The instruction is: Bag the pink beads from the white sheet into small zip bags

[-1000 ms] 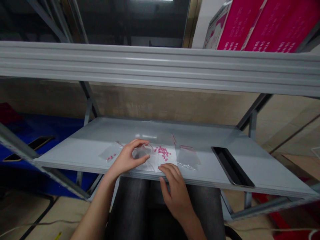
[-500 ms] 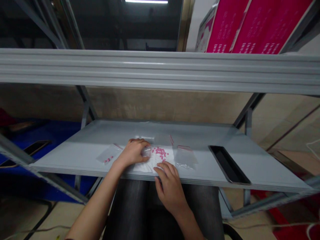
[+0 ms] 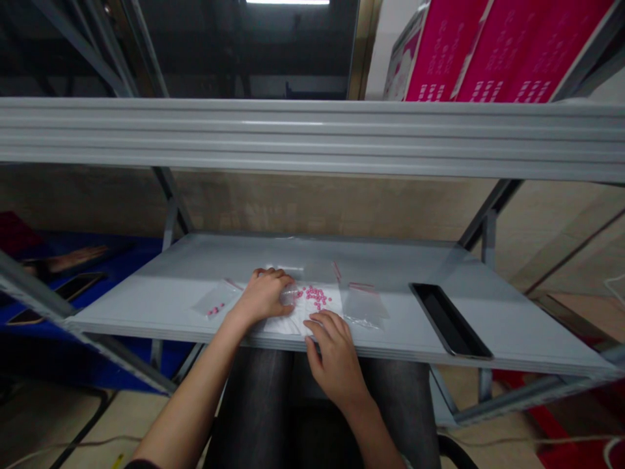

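Note:
My left hand (image 3: 263, 296) rests on the grey shelf (image 3: 146, 293), its fingers closed around a small clear plastic bag (image 3: 287, 297) pressed against the surface. Just right of it lies a scatter of small pink pills (image 3: 317, 296) on a white sheet (image 3: 286, 324). My right hand (image 3: 334, 355) lies flat at the shelf's front edge, fingertips just short of the pills, holding nothing. A clear zip bag with a few pink pills (image 3: 215, 305) sits left of my left hand. An empty clear zip bag (image 3: 364, 303) lies right of the pills.
A black phone (image 3: 449, 319) lies face up on the right part of the shelf. An upper shelf beam (image 3: 312, 137) crosses overhead with pink boxes (image 3: 488, 52) on it. At the far left another person's hand (image 3: 73, 258) rests by a phone (image 3: 73, 284) on a blue surface.
My left hand lowered the clear bag from a raised pinch down onto the shelf. My right hand slid forward to the pills. Another person's hand appeared at the far left.

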Demonstrator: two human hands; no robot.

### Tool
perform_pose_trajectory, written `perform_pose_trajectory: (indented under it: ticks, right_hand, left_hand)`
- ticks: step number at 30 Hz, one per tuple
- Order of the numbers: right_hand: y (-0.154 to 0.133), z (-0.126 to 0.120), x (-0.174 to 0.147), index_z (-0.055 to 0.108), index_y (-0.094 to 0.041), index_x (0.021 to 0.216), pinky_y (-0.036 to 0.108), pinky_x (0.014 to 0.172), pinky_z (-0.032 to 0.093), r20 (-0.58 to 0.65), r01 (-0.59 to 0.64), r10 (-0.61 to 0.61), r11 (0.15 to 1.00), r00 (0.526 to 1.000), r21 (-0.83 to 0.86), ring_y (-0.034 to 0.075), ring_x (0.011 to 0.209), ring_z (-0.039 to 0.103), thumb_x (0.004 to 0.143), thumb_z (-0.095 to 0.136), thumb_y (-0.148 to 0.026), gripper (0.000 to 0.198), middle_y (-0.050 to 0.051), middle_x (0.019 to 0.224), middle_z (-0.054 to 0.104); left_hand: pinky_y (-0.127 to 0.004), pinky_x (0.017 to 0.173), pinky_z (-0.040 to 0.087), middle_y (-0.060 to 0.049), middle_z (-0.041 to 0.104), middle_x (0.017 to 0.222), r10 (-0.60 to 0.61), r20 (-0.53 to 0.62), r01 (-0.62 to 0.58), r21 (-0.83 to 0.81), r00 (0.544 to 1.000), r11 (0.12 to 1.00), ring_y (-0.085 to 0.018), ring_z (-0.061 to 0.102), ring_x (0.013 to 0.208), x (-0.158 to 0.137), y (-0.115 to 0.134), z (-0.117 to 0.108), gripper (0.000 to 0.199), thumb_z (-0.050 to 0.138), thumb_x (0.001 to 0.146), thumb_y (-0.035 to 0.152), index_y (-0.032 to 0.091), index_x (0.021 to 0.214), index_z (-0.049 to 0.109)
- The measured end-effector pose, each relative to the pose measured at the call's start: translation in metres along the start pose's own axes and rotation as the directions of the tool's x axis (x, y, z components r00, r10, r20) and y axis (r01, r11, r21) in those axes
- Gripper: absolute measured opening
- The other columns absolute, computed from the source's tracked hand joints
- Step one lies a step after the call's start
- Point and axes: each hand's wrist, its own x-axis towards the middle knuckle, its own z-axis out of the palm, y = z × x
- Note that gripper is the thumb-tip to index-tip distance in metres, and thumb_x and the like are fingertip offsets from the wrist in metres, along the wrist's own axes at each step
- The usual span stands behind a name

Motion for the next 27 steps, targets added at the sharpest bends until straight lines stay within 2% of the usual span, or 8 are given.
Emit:
perform_pose_trajectory:
  ticks: [7,11,16,19,21,23,25,27]
  right_hand:
    - [-0.001,-0.002,-0.002,0.064,-0.015,0.108,0.051,0.1,0.042,-0.009,0.0,0.001,0.999,1.0,0.053,0.029,0.114,0.051,0.088,0.051,-0.009,0.025,0.012,0.113,0.063]
    - [0.001,-0.006,-0.002,0.063,-0.017,0.108,0.049,0.097,0.044,-0.064,-0.02,0.027,0.994,0.998,0.107,0.028,0.111,0.052,0.089,0.049,-0.01,0.024,0.012,0.11,0.064]
    - [0.0,-0.01,-0.001,0.064,-0.017,0.102,0.042,0.09,0.048,-0.157,-0.104,0.145,0.964,0.977,0.246,0.024,0.098,0.059,0.091,0.047,-0.013,0.02,0.01,0.099,0.066]
    - [-0.004,-0.012,0.0,0.066,-0.017,0.096,0.041,0.085,0.05,-0.179,-0.195,0.266,0.922,0.947,0.334,0.024,0.093,0.062,0.091,0.049,-0.021,0.018,0.01,0.095,0.068]
    - [-0.007,-0.013,0.001,0.066,-0.016,0.099,0.04,0.079,0.052,-0.127,-0.301,0.395,0.84,0.91,0.451,0.025,0.088,0.065,0.089,0.054,-0.029,0.021,0.011,0.094,0.07]
    - [-0.011,-0.015,0.005,0.065,-0.015,0.104,0.038,0.075,0.054,-0.007,-0.402,0.514,0.68,0.858,0.613,0.025,0.087,0.068,0.085,0.06,-0.038,0.031,0.012,0.095,0.071]
    - [-0.013,-0.016,0.009,0.065,-0.014,0.104,0.036,0.076,0.055,0.134,-0.453,0.555,0.491,0.821,0.744,0.026,0.088,0.069,0.08,0.066,-0.044,0.038,0.012,0.095,0.073]
    - [-0.013,-0.019,0.012,0.067,-0.015,0.094,0.034,0.076,0.055,0.236,-0.472,0.533,0.366,0.813,0.802,0.024,0.083,0.07,0.076,0.071,-0.047,0.037,0.01,0.088,0.075]
  left_hand:
    - [-0.049,0.094,0.037,-0.012,0.069,0.114,-0.019,-0.017,0.02,0.066,1.0,0.998,-0.035,0.058,0.11,0.001,0.007,-0.008,0.045,0.075,0.068,0.036,0.021,0.11,0.068]
    - [-0.049,0.094,0.036,-0.013,0.069,0.112,-0.035,-0.038,0.039,0.09,0.999,0.995,-0.035,0.057,0.109,0.001,0.009,-0.011,0.044,0.076,0.066,0.034,0.021,0.108,0.069]
    - [-0.048,0.091,0.037,-0.012,0.07,0.109,-0.051,-0.052,0.055,0.085,0.997,0.995,-0.035,0.058,0.106,-0.001,0.007,-0.012,0.041,0.077,0.066,0.034,0.022,0.104,0.07]
    - [-0.049,0.091,0.037,-0.011,0.07,0.11,-0.078,-0.092,0.085,0.077,0.993,0.993,-0.035,0.058,0.107,-0.008,0.012,-0.018,0.041,0.075,0.069,0.034,0.021,0.107,0.069]
    - [-0.049,0.091,0.038,-0.012,0.069,0.112,-0.109,-0.135,0.119,0.07,0.985,0.99,-0.036,0.057,0.108,-0.017,0.023,-0.022,0.043,0.072,0.073,0.037,0.02,0.112,0.065]
    - [-0.048,0.089,0.039,-0.011,0.068,0.111,-0.139,-0.187,0.148,0.038,0.972,0.988,-0.034,0.057,0.107,-0.029,0.041,-0.022,0.044,0.068,0.078,0.04,0.02,0.117,0.062]
    - [-0.043,0.086,0.042,-0.01,0.069,0.105,-0.174,-0.279,0.142,-0.133,0.944,0.981,-0.03,0.061,0.101,-0.04,0.063,-0.015,0.043,0.069,0.078,0.039,0.02,0.116,0.06]
    - [-0.04,0.083,0.045,-0.008,0.069,0.101,-0.223,-0.323,0.125,-0.297,0.92,0.947,-0.027,0.063,0.095,-0.05,0.084,-0.003,0.044,0.069,0.076,0.032,0.02,0.118,0.057]
